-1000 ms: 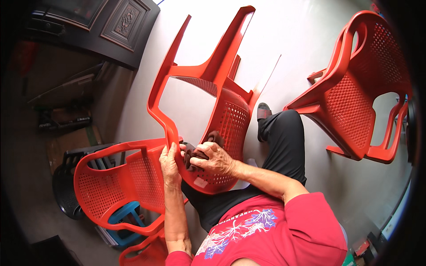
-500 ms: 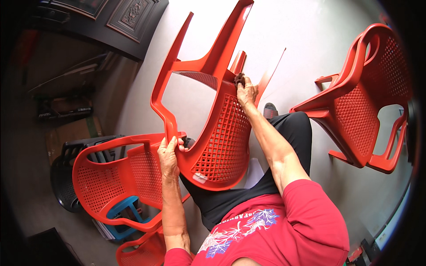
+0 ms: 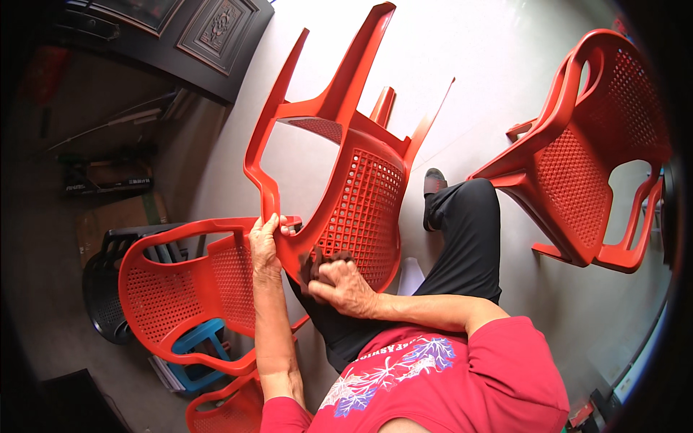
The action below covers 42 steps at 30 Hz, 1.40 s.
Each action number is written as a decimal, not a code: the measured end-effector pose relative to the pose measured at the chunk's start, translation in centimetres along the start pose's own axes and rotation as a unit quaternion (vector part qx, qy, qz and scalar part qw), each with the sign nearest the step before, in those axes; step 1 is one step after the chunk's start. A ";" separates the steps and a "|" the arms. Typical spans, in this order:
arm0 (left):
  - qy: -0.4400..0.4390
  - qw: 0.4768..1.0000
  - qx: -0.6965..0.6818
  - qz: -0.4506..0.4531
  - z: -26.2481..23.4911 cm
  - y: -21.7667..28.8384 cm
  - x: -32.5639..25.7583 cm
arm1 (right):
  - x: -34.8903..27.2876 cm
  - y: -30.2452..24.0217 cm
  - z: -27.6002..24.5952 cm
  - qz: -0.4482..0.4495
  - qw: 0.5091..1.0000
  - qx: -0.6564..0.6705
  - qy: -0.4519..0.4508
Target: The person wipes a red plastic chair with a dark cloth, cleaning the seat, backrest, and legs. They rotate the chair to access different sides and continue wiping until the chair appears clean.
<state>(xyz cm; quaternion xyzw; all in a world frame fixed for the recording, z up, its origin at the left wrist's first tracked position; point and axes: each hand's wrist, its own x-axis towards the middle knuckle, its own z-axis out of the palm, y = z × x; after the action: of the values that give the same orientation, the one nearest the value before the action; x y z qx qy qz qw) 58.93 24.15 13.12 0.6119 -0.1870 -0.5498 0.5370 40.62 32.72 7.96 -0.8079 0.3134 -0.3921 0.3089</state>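
A red plastic armchair with a lattice back lies tipped over in front of me, its legs pointing away. My left hand is closed around the chair's arm, near where it meets the back. My right hand is closed on a dark brown cloth, pressed against the near left part of the chair's back. Part of the cloth is hidden under the fingers.
At the left stands another red chair, with a blue stool by it and a black chair behind. More red chairs stand at the right. A dark carved cabinet is at the far left, near a cardboard box.
My right hand has come toward me and left with the cloth, from the far right of the chair to its near left edge. The left hand keeps its hold.
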 end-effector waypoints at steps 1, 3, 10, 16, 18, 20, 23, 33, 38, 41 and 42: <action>-0.003 1.000 -0.004 0.001 -0.1 0.0 0.0 | -0.7 -0.5 -0.1 -0.034 0.999 0.004 0.022; -0.008 1.000 -0.015 -0.004 0.1 0.0 -0.2 | -1.3 0.8 -1.0 -0.075 0.997 -0.010 -0.007; -0.017 1.000 -0.017 -0.017 0.1 -0.2 -0.2 | 0.4 14.7 -2.2 0.179 0.960 -0.140 0.163; 0.001 1.000 -0.008 -0.015 0.4 0.3 -0.5 | 1.2 21.9 -1.2 0.485 0.834 -0.071 0.254; -0.011 0.999 -0.024 -0.026 1.6 0.2 -0.3 | -0.1 23.7 -0.1 0.624 0.719 0.043 0.302; -0.007 1.000 -0.006 -0.017 0.8 0.1 -0.4 | -1.1 21.7 1.3 0.618 0.739 0.073 0.260; -0.012 1.000 -0.003 -0.009 0.2 -0.4 0.0 | -4.3 16.0 3.7 0.532 0.823 -0.007 0.200; 0.002 1.000 0.003 -0.001 1.5 -0.8 -2.0 | 1.6 -3.9 0.1 0.006 0.994 0.024 0.104; -0.223 0.961 -0.165 -0.013 -0.9 -6.4 -0.5 | 9.5 -0.4 -0.1 0.046 0.966 -0.072 0.246; -0.262 0.943 -0.200 0.043 -1.9 -6.5 -1.1 | 10.2 -1.9 -1.6 0.028 0.970 -0.070 0.231; -0.262 0.933 -0.248 0.014 0.3 -5.5 -1.6 | 8.8 -1.4 -2.1 0.019 0.975 -0.062 0.214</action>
<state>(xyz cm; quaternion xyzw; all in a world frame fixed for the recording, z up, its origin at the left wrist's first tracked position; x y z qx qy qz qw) 56.17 27.22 9.20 0.2906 -0.1877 -0.7116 0.6114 43.62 26.43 13.93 -0.7166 0.4112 -0.5300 0.1910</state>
